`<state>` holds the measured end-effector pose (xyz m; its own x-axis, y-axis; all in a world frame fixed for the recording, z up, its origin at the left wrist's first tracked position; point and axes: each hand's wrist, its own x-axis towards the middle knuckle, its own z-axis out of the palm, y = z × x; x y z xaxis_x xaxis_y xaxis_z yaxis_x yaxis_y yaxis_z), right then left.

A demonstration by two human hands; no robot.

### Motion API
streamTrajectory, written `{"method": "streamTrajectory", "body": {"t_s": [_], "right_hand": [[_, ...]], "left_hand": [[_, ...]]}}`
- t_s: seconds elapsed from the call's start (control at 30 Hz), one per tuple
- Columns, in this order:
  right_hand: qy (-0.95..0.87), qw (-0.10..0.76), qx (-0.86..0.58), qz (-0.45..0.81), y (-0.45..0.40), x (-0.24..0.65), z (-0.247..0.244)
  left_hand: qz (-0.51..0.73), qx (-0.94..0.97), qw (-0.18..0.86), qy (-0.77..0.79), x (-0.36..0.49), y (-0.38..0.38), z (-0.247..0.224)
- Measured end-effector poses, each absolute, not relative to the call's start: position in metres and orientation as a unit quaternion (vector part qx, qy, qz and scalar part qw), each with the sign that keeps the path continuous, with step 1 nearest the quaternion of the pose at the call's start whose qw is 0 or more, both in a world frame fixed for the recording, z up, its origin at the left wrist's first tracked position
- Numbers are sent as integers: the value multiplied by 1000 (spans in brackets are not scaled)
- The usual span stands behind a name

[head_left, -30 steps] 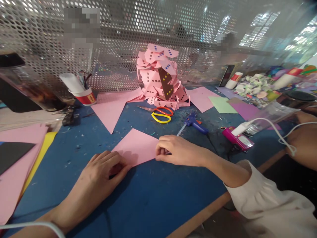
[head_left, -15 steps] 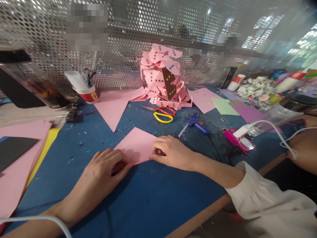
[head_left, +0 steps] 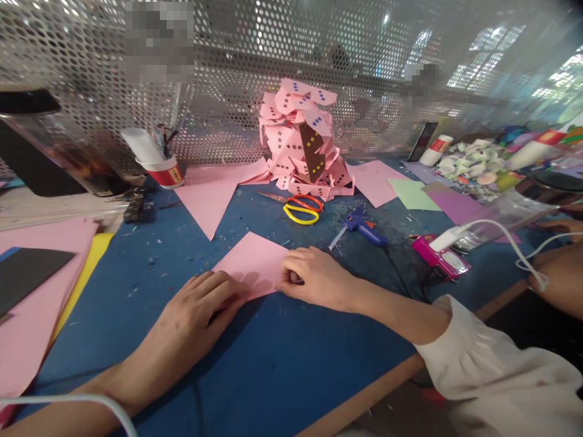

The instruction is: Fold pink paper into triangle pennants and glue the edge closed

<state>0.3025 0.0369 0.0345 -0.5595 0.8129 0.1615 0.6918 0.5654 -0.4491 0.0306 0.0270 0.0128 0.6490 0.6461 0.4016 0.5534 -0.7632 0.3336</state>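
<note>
Since a second ago, your right hand (head_left: 319,279) has slid a little left over the pink sheet (head_left: 255,261), and your left hand (head_left: 195,309) has edged slightly further onto it. You have the sheet on the blue table (head_left: 273,358) at the middle of the frame, its far corner pointing up. Your left fingers and thumb come together over its lower edge; your right fingers curl over its right side. You cannot tell whether either hand pinches or only presses, since your hands cover both side corners, and what shows inside your right curl is unclear.

Above the sheet lie the scissors (head_left: 304,209), with the glue gun (head_left: 362,226) to their right; its cord passes out of sight behind your right forearm. Your frame cuts off the bottle (head_left: 68,145) at upper left, the black sheet (head_left: 36,276) at left and another person's arm (head_left: 562,264) at right.
</note>
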Motion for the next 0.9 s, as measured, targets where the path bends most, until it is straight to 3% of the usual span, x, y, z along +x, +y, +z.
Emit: {"method": "streamTrajectory", "body": {"t_s": [0.4, 0.9], "right_hand": [[-870, 186, -429, 158, 38, 303, 32], [-872, 168, -438, 139, 34, 300, 35]], "left_hand": [[224, 942, -24, 249, 29, 27, 11], [189, 949, -23, 252, 31, 29, 9]]}}
